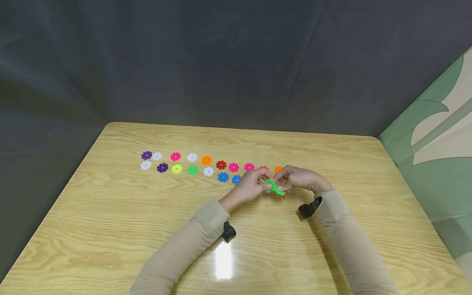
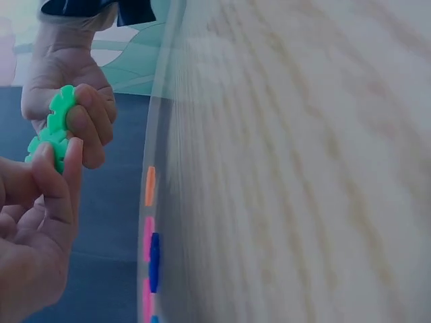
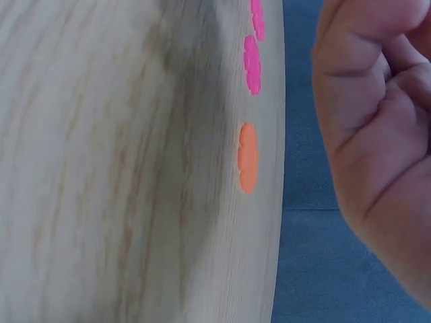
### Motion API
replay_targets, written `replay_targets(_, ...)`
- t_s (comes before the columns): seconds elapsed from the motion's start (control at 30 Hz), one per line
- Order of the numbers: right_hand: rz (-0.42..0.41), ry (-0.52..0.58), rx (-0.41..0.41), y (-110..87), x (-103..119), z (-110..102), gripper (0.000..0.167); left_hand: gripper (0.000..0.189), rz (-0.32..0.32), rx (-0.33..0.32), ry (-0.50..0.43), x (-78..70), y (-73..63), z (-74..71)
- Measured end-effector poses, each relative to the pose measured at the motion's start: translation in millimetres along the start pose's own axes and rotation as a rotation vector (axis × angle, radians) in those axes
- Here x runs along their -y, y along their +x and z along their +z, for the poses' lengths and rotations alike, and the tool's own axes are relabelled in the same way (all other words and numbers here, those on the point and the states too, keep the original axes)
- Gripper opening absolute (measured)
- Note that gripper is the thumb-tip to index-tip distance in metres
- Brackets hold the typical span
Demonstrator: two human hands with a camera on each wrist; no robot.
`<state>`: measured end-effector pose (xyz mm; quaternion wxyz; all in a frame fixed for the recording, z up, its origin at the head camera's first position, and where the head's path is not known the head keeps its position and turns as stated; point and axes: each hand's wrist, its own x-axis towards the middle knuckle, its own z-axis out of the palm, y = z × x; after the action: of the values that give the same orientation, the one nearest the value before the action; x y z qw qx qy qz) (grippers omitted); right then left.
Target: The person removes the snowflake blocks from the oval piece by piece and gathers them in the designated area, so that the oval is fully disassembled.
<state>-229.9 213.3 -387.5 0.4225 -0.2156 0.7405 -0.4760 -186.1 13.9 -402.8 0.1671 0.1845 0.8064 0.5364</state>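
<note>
Both hands meet above the table toward its back right, each pinching one of two green notched snowflake discs. My left hand (image 1: 250, 185) holds the lower disc (image 2: 55, 145) between thumb and fingers in the left wrist view. The other green disc (image 2: 62, 104) is pinched by my right hand (image 1: 303, 179). The two discs meet edge to edge at an angle, and fingers cover parts of both. In the right wrist view only part of the right hand (image 3: 377, 148) shows, and the green discs are out of sight.
Snowflake discs in several colours lie in two rough rows on the wooden table (image 1: 110, 217), among them a purple disc (image 1: 146, 155), a yellow disc (image 1: 176, 169) and a blue disc (image 1: 223, 177). An orange disc (image 3: 248, 158) lies just beyond the hands. A dark curtain (image 1: 206, 65) hangs behind.
</note>
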Motion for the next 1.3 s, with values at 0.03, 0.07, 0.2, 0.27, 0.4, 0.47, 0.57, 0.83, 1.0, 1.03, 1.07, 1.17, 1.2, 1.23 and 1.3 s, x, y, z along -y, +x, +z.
replay_targets(0.03, 0.005, 0.002, -0.013, -0.6, 0, 0, 0.016, 0.007, -0.015, 0.0, -0.039, 0.8, 0.6, -0.5)
replay_targets(0.07, 0.011, 0.003, -0.03, -1.7, 0, -1, 0.015, 0.009, -0.035, -0.001, -0.081, 1.5, 1.3, -1.5)
replay_targets(0.2, 0.058, 0.029, -0.13, -9.1, -2, -7, 0.015, 0.016, -0.118, -0.059, -0.223, 5.0, 4.9, -9.0)
replay_targets(0.27, 0.078, 0.037, -0.184, -13.0, -3, -11, 0.019, 0.02, -0.163, -0.101, -0.275, 6.2, 6.3, -13.7)
replay_targets(0.4, 0.096, 0.008, -0.249, -16.1, -6, -16, 0.033, 0.025, -0.211, -0.134, -0.279, 7.1, 8.1, -19.4)
replay_targets(0.47, 0.101, -0.021, -0.267, -16.1, -8, -18, 0.038, 0.026, -0.219, -0.132, -0.263, 6.9, 8.4, -20.1)
replay_targets(0.57, 0.108, -0.056, -0.297, -16.9, -9, -19, 0.04, 0.027, -0.207, -0.137, -0.237, 7.0, 8.7, -19.3)
replay_targets(0.83, 0.14, -0.028, -0.318, -20.7, -15, -21, 0.04, 0.032, -0.203, -0.103, -0.176, 7.8, 12.3, -15.6)
replay_targets(1.0, 0.16, 0.002, -0.31, -21.4, -18, -21, 0.039, 0.031, -0.225, -0.08, -0.148, 8.5, 16.5, -11.7)
replay_targets(1.03, 0.166, 0.006, -0.308, -21.8, -18, -20, 0.039, 0.03, -0.228, -0.076, -0.138, 9.0, 17.1, -10.3)
replay_targets(1.07, 0.172, 0.008, -0.307, -22.4, -19, -19, 0.038, 0.028, -0.232, -0.072, -0.131, 9.5, 17.5, -8.7)
replay_targets(1.17, 0.176, -0.003, -0.303, -24.2, -21, -17, 0.037, 0.026, -0.24, -0.066, -0.108, 12.0, 18.9, -4.2)
replay_targets(1.2, 0.177, 0.0, -0.302, -24.3, -22, -17, 0.037, 0.025, -0.238, -0.069, -0.095, 12.7, 19.4, -3.0)
replay_targets(1.23, 0.182, 0.005, -0.304, -24.3, -23, -16, 0.036, 0.025, -0.236, -0.073, -0.079, 13.1, 20.0, -2.0)
replay_targets(1.3, 0.184, 0.01, -0.305, -24.2, -24, -16, 0.036, 0.024, -0.227, -0.084, -0.047, 13.8, 21.1, -0.4)
